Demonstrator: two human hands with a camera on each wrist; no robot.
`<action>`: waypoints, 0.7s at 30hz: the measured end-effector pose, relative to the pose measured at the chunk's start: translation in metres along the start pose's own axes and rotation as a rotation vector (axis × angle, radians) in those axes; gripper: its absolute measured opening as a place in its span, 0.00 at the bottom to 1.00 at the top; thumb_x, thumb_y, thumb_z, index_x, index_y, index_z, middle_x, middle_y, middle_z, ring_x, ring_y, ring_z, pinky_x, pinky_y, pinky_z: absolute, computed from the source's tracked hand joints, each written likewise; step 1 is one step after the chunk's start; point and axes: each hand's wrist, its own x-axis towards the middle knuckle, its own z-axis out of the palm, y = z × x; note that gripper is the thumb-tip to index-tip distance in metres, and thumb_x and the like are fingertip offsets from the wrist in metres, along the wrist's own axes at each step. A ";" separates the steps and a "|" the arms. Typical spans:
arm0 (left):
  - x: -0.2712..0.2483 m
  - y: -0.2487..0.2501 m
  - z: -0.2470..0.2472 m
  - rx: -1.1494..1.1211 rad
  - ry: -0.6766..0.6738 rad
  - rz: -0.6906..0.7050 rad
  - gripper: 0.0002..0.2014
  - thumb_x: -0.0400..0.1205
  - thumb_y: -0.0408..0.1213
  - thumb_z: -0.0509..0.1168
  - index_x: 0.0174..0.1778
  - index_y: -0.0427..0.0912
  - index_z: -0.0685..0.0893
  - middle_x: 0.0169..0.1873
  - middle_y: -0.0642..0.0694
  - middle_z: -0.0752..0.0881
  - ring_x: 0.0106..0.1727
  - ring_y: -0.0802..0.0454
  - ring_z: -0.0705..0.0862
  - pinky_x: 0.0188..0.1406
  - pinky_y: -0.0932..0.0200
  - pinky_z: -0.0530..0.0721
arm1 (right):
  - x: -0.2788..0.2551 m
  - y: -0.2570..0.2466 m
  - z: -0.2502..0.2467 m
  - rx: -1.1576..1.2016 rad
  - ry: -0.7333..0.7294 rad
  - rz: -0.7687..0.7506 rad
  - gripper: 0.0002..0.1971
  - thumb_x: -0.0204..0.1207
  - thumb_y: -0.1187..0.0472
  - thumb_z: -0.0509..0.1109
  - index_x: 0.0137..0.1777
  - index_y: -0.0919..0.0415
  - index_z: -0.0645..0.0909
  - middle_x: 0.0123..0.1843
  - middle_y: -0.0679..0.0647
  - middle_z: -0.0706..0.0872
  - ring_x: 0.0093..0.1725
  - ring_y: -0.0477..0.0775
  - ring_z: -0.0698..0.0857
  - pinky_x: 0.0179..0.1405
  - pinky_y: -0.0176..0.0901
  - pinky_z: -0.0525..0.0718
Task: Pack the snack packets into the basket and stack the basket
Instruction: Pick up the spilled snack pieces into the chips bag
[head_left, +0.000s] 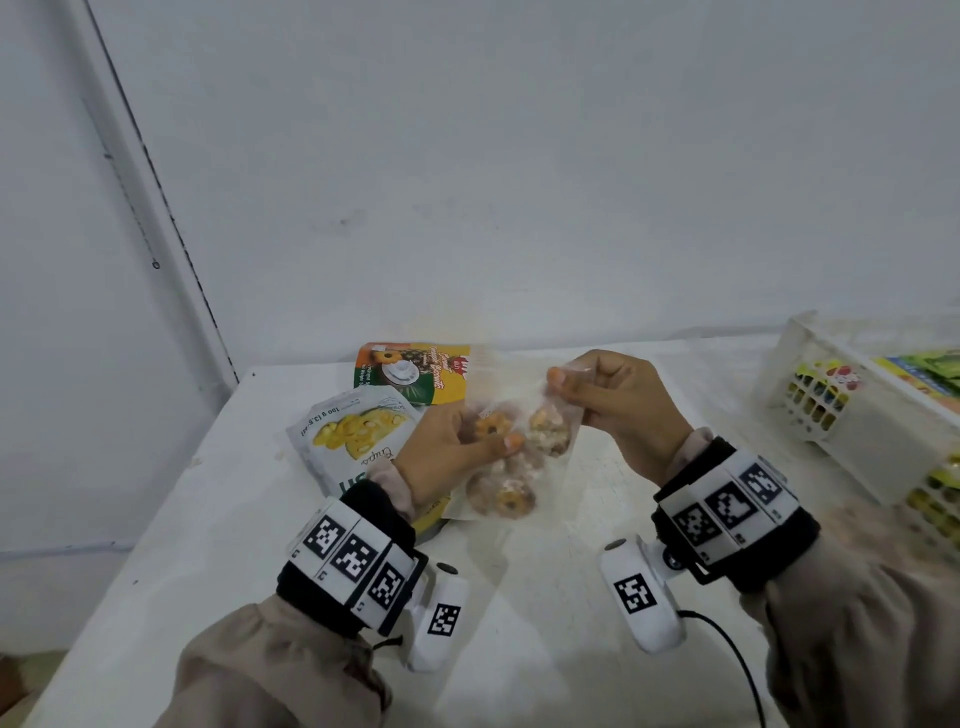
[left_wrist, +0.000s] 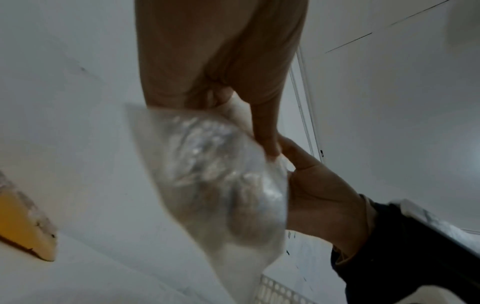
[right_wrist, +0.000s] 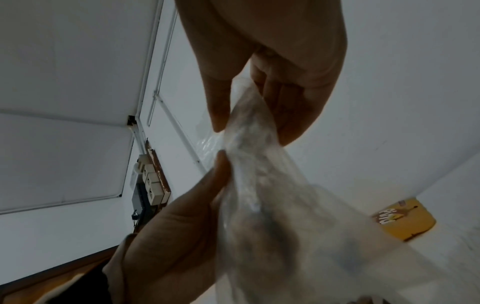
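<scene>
- Head view shows your left hand and right hand both pinching the clear cookie bag above the tabletop.
- You're likely handling something light, limp and slippery, its cookies breakable; pinch the plastic edge, not the contents.
- Your basket sits at three o'clock, well apart; other snack packets lie at ten o'clock.

The head view is bright and evenly lit, with soft shadows. Both wrist views are dim and blurred. Straight lines bend toward the edges.
</scene>
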 end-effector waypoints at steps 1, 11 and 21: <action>0.000 -0.001 0.000 0.010 -0.016 -0.006 0.08 0.75 0.26 0.69 0.50 0.34 0.85 0.39 0.41 0.90 0.42 0.48 0.88 0.46 0.53 0.85 | 0.000 0.002 0.001 -0.019 0.023 -0.014 0.06 0.68 0.65 0.74 0.35 0.65 0.81 0.29 0.49 0.89 0.32 0.45 0.87 0.34 0.38 0.86; 0.002 0.012 0.000 -0.061 0.317 0.085 0.06 0.77 0.35 0.67 0.37 0.38 0.85 0.34 0.43 0.85 0.39 0.49 0.84 0.45 0.53 0.85 | -0.003 0.003 0.000 -0.170 0.019 -0.109 0.06 0.67 0.70 0.76 0.35 0.62 0.81 0.29 0.48 0.88 0.32 0.43 0.86 0.35 0.31 0.84; -0.005 0.011 0.005 0.091 0.231 0.123 0.08 0.75 0.33 0.69 0.31 0.47 0.86 0.25 0.56 0.86 0.31 0.58 0.86 0.33 0.62 0.85 | -0.009 -0.002 0.012 -0.813 -0.175 -0.298 0.03 0.67 0.50 0.70 0.37 0.47 0.80 0.35 0.40 0.84 0.40 0.45 0.83 0.51 0.45 0.80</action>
